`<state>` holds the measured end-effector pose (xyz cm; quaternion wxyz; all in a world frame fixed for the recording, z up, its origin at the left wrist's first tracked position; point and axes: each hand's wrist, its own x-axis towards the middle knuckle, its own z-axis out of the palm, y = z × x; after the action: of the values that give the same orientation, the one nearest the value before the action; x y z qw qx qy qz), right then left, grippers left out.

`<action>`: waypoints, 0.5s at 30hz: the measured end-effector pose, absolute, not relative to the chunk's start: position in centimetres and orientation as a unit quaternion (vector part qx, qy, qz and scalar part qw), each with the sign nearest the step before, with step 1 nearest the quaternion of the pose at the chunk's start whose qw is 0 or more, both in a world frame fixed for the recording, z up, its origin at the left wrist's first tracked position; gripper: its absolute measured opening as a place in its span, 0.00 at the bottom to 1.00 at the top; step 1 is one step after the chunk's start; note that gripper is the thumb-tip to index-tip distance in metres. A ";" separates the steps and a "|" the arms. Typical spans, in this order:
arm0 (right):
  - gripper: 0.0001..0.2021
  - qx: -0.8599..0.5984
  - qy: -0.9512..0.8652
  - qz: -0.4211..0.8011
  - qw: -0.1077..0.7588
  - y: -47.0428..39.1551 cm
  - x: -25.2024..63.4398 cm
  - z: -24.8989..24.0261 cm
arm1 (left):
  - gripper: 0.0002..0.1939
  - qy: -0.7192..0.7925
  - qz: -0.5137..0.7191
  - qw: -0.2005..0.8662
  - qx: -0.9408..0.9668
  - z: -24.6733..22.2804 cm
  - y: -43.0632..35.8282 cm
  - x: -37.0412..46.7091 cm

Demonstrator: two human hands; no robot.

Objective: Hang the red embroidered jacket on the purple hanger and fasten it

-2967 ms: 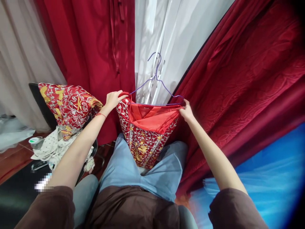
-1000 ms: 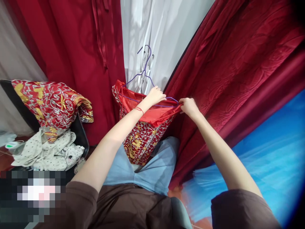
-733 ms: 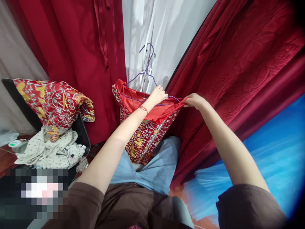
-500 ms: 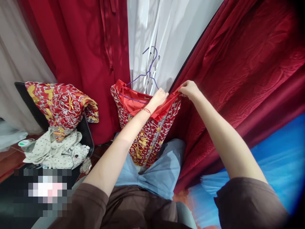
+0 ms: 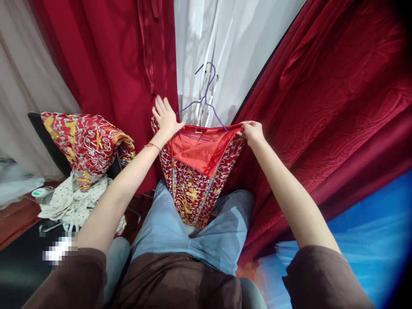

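Note:
A red garment (image 5: 196, 184) with gold and silver embroidery and a plain red lining hangs in front of me over my lap. A purple wire hanger (image 5: 206, 101) sits in its top opening, hook up. My right hand (image 5: 252, 132) pinches the garment's right top edge. At the garment's left top corner my left hand (image 5: 165, 116) rests, fingers spread and pointing up, with no hold that I can see.
Dark red curtains (image 5: 322, 94) hang left and right, white fabric (image 5: 225, 47) between them. A chair (image 5: 58, 148) at left carries a second embroidered red garment (image 5: 86, 143) over spotted white cloth (image 5: 72, 199). Blue tulle (image 5: 363, 240) lies at lower right.
My left hand has left the middle of the hanger bar and gone back to the garment's left corner, fingers now spread. The right hand has drawn the right edge up over the hanger end.

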<state>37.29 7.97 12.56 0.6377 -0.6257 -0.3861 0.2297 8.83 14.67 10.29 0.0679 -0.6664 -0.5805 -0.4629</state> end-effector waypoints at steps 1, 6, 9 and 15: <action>0.10 -0.619 -0.391 0.232 0.641 8.1 37.4 12.4 | 0.43 -0.621 -0.427 0.042 -0.655 10.6 15.1 7.9; 0.11 -0.611 -0.405 0.223 0.642 8.3 38.7 11.4 | 0.19 -0.643 -0.390 0.008 -0.659 11.0 17.4 3.7; 0.12 -0.581 -0.433 0.198 0.660 8.6 39.5 10.3 | 0.19 -0.598 -0.500 -0.010 -0.626 10.3 18.5 1.8; 0.11 -0.480 -0.565 0.178 0.647 8.8 40.5 7.8 | 0.25 -0.518 -0.613 -0.083 -0.591 9.1 19.6 0.3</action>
<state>40.45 8.83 7.76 0.6470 -0.4800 -0.5650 0.1782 0.32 19.63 9.09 -0.0833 -0.5910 -0.5175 -0.6132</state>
